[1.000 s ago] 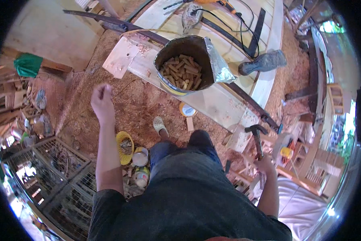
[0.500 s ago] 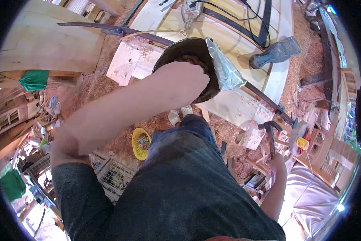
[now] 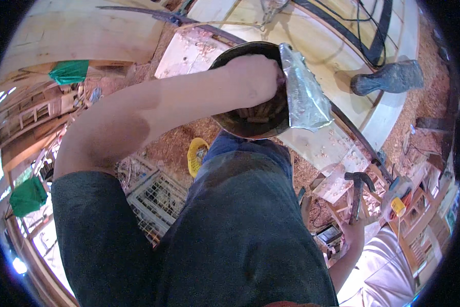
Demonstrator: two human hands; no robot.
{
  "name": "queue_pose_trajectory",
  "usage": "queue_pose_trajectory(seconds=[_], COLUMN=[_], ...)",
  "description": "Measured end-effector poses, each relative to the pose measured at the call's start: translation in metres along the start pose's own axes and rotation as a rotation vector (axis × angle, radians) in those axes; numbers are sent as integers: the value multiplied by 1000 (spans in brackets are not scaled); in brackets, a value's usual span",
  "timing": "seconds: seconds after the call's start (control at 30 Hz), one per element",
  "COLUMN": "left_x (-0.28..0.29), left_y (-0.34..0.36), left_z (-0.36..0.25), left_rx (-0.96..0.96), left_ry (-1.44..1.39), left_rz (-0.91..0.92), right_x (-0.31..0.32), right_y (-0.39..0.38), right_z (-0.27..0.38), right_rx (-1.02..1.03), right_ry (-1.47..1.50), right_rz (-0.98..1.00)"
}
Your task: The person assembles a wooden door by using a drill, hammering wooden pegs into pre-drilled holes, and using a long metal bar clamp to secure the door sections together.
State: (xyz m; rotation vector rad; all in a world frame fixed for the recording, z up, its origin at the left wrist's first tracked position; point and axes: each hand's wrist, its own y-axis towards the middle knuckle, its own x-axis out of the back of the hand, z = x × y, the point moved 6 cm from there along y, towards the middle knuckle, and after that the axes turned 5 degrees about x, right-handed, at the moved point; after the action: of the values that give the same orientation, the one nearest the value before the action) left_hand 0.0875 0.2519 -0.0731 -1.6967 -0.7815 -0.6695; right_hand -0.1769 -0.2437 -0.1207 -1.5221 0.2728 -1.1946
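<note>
A dark round metal pot (image 3: pixel 251 134) is in front of me, with brown strip-like pieces in its bottom. My left hand (image 3: pixel 258 79) reaches over its mouth, knuckles up and close to the inner right side; its fingers are mostly hidden. Along that side a crumpled silvery foil sheet (image 3: pixel 307 97) stands up from the rim. Low on the right, my right hand (image 3: pixel 355 231) is closed round the handle of a claw hammer (image 3: pixel 357 197), whose dark head points up.
Pale boards (image 3: pixel 337 148) strewn with shavings lie under and beyond the pot. A dark, bottle-shaped object (image 3: pixel 388 78) rests on planks at the right. Near my legs are a yellow basket (image 3: pixel 195 158) and a wire crate (image 3: pixel 161 197). Black cables (image 3: pixel 360 20) cross the far boards.
My left hand has shifted slightly right and up within the pot's mouth, uncovering the brown pieces. The hammer appears a little lower and further right. The whole view has shifted.
</note>
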Motion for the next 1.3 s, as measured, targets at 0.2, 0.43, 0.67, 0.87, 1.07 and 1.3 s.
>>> queue_pose_trajectory(seconds=[0.2,0.43,0.67,0.87,1.07,1.3], left_x=[-6,-40,-79,7,50,45], left_y=[-12,1,16,-9,-94,-92], left_z=[16,-13,-21,-32,41,176], left_rx=[-169,-89,-186,-277,-233,-55], left_ry=[289,279,211,40,-713,-1080], left_rz=[19,394,217,195,69,76], right_x=[20,39,42,11,-13,-62], right_y=[5,9,24,-33,2,-18], right_z=[5,26,-3,3,-17,-8], right_rx=[40,69,186,18,150,179], right_ry=[-57,-243,-351,-143,-114,-133], right_rz=[20,15,-62,-98,-224,-444])
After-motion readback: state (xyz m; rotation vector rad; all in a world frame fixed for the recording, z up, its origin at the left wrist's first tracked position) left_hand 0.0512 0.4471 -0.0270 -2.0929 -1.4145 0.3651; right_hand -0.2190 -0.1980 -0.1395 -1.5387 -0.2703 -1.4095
